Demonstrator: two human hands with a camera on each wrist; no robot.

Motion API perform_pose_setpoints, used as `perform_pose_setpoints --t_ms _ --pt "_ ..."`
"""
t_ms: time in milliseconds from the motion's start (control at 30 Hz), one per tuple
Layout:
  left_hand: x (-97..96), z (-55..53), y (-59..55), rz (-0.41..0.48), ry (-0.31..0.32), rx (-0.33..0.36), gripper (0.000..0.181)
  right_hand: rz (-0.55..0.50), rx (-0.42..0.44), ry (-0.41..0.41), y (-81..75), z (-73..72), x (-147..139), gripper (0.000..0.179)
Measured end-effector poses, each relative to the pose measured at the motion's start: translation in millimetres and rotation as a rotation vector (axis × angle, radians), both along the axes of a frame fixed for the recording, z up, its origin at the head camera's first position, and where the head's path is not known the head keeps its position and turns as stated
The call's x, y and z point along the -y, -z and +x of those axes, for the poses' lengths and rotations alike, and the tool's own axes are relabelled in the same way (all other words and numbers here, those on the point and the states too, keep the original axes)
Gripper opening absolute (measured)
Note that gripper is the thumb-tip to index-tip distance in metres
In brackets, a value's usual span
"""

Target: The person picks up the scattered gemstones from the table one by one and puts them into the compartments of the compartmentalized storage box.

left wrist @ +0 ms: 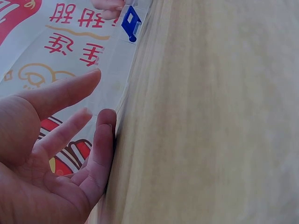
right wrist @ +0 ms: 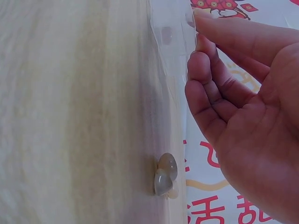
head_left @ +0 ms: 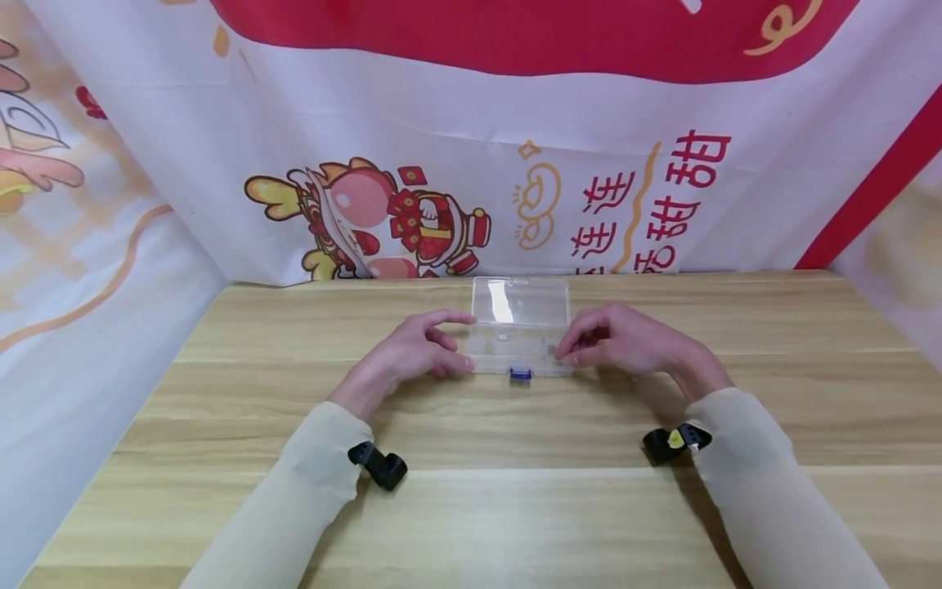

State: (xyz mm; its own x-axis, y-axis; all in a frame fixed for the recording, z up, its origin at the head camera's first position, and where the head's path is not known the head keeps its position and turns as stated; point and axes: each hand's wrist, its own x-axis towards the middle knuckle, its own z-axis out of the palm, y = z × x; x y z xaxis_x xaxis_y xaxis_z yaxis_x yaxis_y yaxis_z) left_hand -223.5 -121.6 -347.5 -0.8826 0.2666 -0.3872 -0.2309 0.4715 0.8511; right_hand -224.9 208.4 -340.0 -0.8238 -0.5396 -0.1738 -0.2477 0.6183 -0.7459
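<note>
A clear plastic box [head_left: 508,339] lies on the table, its transparent lid [head_left: 533,301] swung back and a blue latch [head_left: 520,374] on its front edge. At the box's left end is my left hand [head_left: 423,348], thumb and index finger spread with their tips right at the edge. My right hand [head_left: 625,339] is at the right end, fingers curled. Its thumb and fingertips pinch a small greyish stone [right wrist: 189,19], mostly hidden. Inside the box near them shows another small greyish piece [right wrist: 167,35]. Below the right hand, glossy translucent stones [right wrist: 164,176] lie together on the table.
The wooden table [head_left: 471,507] runs up to a white cloth backdrop [head_left: 441,106] with red and cartoon prints, just behind the box lid. Black wrist mounts [head_left: 379,466] sit on both sleeves.
</note>
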Motion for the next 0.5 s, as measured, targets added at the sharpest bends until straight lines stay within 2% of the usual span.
perform_pose_setpoints --t_ms 500 --pt "-0.1 0.5 0.2 -0.012 0.003 -0.01 0.062 0.029 -0.043 -0.028 -6.5 4.2 1.3 0.013"
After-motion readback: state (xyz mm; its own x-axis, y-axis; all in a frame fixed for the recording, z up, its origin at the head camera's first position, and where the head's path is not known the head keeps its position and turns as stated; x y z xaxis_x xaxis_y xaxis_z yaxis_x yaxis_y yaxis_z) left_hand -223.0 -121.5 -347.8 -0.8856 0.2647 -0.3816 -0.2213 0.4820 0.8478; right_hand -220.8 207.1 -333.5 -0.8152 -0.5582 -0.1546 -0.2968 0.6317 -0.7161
